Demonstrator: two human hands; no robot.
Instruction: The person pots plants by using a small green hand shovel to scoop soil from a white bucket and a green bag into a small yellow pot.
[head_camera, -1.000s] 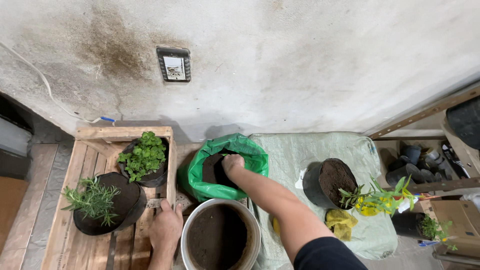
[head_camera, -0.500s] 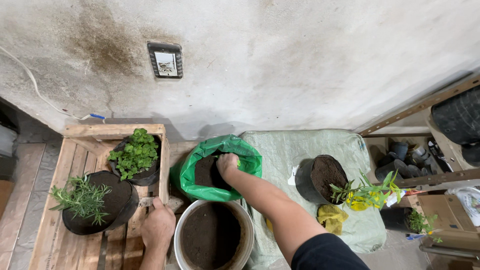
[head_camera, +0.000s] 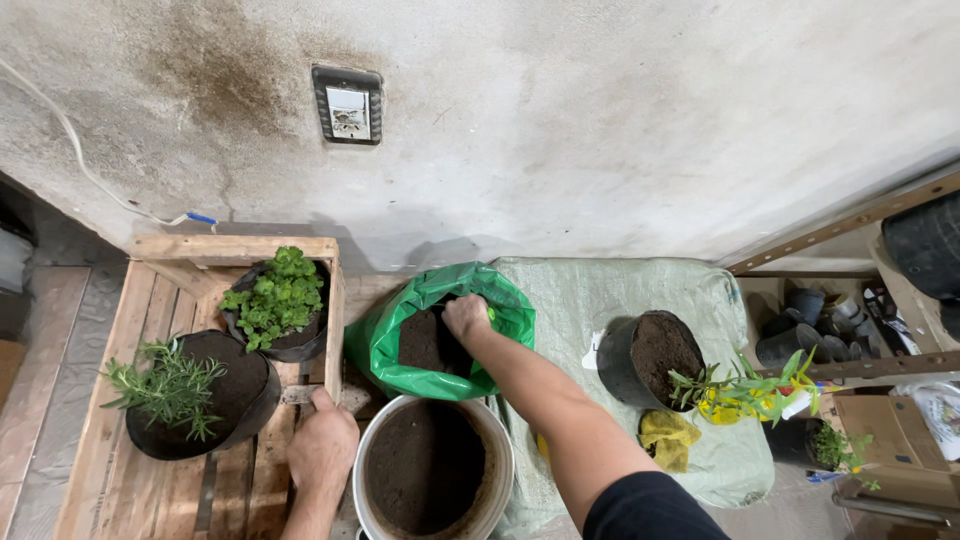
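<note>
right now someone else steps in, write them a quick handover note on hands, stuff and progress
Right hand: reaching into the open green bag of soil; grip cannot be told.
Left hand: resting on the wooden crate edge beside the white bucket.
Things: the bucket holds soil, well below its rim. Two potted herbs sit in the crate. A black pot of soil stands on the cloth.
Left: no plant in the bucket.

Stained plaster wall (head_camera: 560, 120) with switch plate (head_camera: 347, 104), wooden shelving (head_camera: 850, 220) right.
</note>
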